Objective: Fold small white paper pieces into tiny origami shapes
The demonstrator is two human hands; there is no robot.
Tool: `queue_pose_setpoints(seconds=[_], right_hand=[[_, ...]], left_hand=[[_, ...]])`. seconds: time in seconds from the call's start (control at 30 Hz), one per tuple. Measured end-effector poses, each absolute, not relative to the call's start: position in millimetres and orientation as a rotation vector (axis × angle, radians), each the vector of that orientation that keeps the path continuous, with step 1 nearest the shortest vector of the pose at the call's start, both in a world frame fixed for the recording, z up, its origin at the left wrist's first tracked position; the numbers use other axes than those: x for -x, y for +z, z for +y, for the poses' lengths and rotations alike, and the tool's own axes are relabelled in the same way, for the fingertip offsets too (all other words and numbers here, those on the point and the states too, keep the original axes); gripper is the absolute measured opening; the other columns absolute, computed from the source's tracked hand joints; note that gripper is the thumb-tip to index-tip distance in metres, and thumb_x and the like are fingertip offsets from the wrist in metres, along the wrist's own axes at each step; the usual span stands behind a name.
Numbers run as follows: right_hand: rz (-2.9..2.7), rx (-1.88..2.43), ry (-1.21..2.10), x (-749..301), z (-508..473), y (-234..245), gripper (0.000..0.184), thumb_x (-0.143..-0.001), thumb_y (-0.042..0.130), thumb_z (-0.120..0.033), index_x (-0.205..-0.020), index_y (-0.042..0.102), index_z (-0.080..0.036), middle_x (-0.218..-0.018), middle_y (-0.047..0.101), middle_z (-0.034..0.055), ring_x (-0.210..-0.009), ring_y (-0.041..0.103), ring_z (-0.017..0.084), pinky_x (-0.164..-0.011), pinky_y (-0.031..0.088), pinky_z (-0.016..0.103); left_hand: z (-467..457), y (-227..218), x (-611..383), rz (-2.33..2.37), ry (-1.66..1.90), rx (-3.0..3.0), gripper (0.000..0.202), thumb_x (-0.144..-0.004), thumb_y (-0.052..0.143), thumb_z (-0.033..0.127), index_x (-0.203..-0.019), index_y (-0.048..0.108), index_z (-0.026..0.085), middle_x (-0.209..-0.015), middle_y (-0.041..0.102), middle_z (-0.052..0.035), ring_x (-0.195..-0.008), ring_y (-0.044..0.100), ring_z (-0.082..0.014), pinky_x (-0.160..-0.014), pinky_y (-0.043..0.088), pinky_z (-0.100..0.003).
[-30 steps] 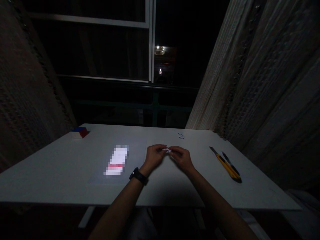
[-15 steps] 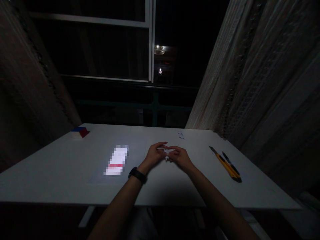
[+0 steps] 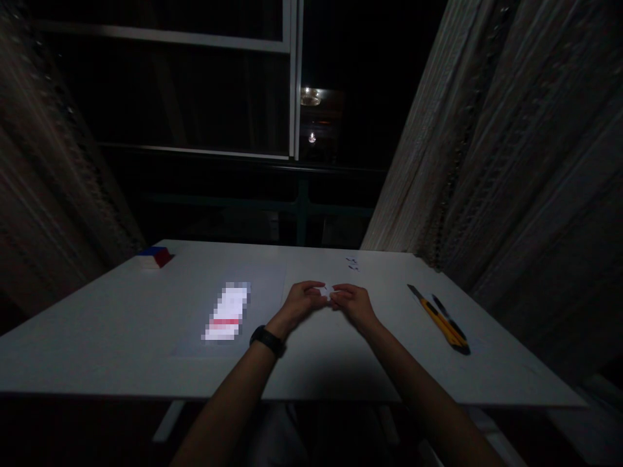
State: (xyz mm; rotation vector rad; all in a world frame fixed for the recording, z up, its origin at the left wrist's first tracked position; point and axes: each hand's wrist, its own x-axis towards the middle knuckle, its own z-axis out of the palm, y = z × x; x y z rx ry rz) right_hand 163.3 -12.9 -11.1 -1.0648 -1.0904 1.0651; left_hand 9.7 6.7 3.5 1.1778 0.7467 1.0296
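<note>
My left hand (image 3: 300,302) and my right hand (image 3: 354,303) meet over the middle of the white table (image 3: 121,324), just above its surface. Between their fingertips they pinch a small white piece of paper (image 3: 328,290). Both hands have their fingers curled and pressed on it. A dark watch (image 3: 267,339) sits on my left wrist. The room is dim and the paper's shape is hard to make out.
A yellow utility knife (image 3: 442,321) and a dark pen (image 3: 448,316) lie at the right. A lit blurred card (image 3: 228,311) lies left of my hands. A red and blue block (image 3: 154,255) sits at the far left corner. Tiny scraps (image 3: 352,263) lie further back. Curtains hang on both sides.
My fingers loosened and the paper dipped half a second ago; now both hands are pinched together on it again, slightly further from me.
</note>
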Motion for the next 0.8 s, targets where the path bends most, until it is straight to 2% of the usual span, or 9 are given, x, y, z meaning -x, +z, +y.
queue_pose_setpoints(seconds=[0.33,0.53,0.7,0.8], right_hand=[[-1.133,1.082,1.003,-160.4,-15.4,-10.0,0.032,-0.048,0.075,-0.032,-0.071,0.062,-0.015,-0.050,0.063,0.0011,-0.045,0.058,0.015,-0.048,0.049,0.029],[-1.163,1.099,0.959,-160.4,-13.5,-12.4,0.029,-0.052,0.072,-0.031,-0.075,0.061,-0.016,-0.051,0.062,-0.0004,-0.046,0.057,0.014,-0.048,0.046,0.026],[-1.124,1.059,0.986,-162.3,-13.2,-11.7,0.029,-0.051,0.073,-0.029,-0.073,0.060,-0.017,-0.051,0.063,-0.0006,-0.045,0.056,0.013,-0.047,0.045,0.025],[-1.092,1.032,1.052,-162.6,-14.7,-8.3,0.031,-0.049,0.075,-0.028,-0.073,0.059,-0.017,-0.053,0.063,-0.0008,-0.046,0.056,0.012,-0.048,0.045,0.025]], left_hand=[[5.4,2.7,-9.1,0.769,1.045,-1.202,0.048,-0.046,0.078,0.017,-0.091,0.065,0.008,-0.064,0.059,-0.0004,-0.054,0.054,-0.0076,-0.052,0.042,-0.020],[10.5,-2.0,-10.9,0.798,1.111,-1.201,0.056,-0.045,0.078,0.012,-0.098,0.061,0.012,-0.079,0.060,-0.0022,-0.055,0.057,-0.0078,-0.054,0.045,-0.021],[13.0,-1.9,-11.7,0.821,1.101,-1.218,0.054,-0.044,0.080,0.017,-0.094,0.060,0.011,-0.075,0.061,-0.0041,-0.060,0.060,-0.0119,-0.056,0.047,-0.023],[13.6,-1.3,-12.4,0.771,1.090,-1.225,0.059,-0.045,0.080,0.018,-0.099,0.058,0.011,-0.075,0.062,-0.0046,-0.061,0.061,-0.0131,-0.057,0.046,-0.024]])
